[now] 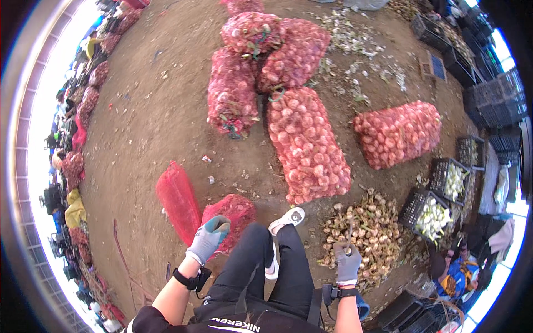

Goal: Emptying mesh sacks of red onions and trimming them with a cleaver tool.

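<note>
My left hand (208, 237), in a grey and blue glove, has curled fingers over a red mesh sack of small pieces (236, 213); what they hold is hidden. A flattish red mesh sack (175, 191) lies beside it. My gloved right hand (348, 263) is closed on what looks like a garlic bulb with a long dry stalk (350, 233), over a loose heap of garlic bulbs (377, 233). My legs in dark trousers (244, 266) are between my hands.
Bulging mesh sacks of bulbs (308, 144) lie ahead, with another (397, 133) to the right. Black crates (419, 216), some with white produce, line the right side, near piled clothing (461, 272). Sacks and dark objects (75, 166) line the left edge. Pale scraps litter the dirt floor.
</note>
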### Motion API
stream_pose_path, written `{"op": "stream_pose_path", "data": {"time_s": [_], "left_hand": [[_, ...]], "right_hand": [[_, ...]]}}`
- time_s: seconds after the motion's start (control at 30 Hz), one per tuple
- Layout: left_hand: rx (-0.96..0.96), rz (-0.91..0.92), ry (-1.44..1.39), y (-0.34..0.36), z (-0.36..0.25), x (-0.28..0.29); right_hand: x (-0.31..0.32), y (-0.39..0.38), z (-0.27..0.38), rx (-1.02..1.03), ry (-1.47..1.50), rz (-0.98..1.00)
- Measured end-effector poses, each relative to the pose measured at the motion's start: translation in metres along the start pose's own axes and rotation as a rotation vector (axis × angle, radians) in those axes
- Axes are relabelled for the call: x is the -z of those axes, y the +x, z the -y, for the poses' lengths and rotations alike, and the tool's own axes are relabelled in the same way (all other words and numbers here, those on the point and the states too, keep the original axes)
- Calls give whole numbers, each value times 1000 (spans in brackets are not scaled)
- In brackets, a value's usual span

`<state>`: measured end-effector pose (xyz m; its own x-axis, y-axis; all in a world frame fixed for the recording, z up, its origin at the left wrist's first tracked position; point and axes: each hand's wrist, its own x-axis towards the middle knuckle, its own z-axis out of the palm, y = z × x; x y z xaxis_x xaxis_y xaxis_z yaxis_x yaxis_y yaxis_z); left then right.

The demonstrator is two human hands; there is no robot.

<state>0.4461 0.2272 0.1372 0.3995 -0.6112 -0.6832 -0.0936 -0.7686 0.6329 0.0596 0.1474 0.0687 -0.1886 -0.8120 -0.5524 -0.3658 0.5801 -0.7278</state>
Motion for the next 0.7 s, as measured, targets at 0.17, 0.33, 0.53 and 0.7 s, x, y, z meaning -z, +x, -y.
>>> {"op": "stream_pose_path", "data": {"time_s": [0.17,0.33,0.53,0.7], "left_hand": [[12,-31,-68,54,-39,49],[35,-63,19,133,-65,100],[29,31,124,245,-116,156],[-14,138,208,321,-155,228]], "right_hand": [[-44,26,63,-243,262,-2],[-71,49,87,-173,-95,96],[-142,60,160,-330,65,5],[-241,55,219,-350,202,-140]]}}
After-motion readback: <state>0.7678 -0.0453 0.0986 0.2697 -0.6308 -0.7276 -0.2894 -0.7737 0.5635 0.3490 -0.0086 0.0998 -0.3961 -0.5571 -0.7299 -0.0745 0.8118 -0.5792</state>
